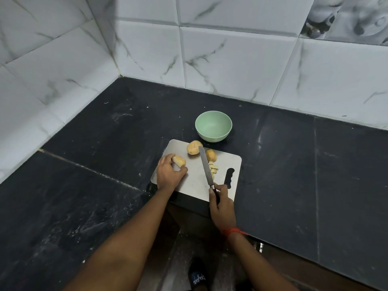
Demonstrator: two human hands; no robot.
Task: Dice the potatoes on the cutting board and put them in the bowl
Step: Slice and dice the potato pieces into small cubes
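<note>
A steel cutting board [195, 181] lies on the black counter. My left hand [169, 174] grips a cut piece of potato [179, 161] at the board's left edge. My right hand [221, 204] holds a knife [204, 168] by its dark handle, and the blade points away from me across the board. A whole potato [193, 147] sits at the board's far edge, and another potato [211, 155] lies just right of the blade. A few cut potato pieces [213, 169] lie beside the blade on its right. Beyond the board stands a pale green bowl [213, 126] with nothing visible inside.
The black stone counter [105, 143] runs into a corner of white marbled wall tiles [231, 59] behind and to the left. The board's handle slot [229, 177] is at its right end. The counter's front edge is under my forearms, with a sandalled foot [198, 277] on the floor below.
</note>
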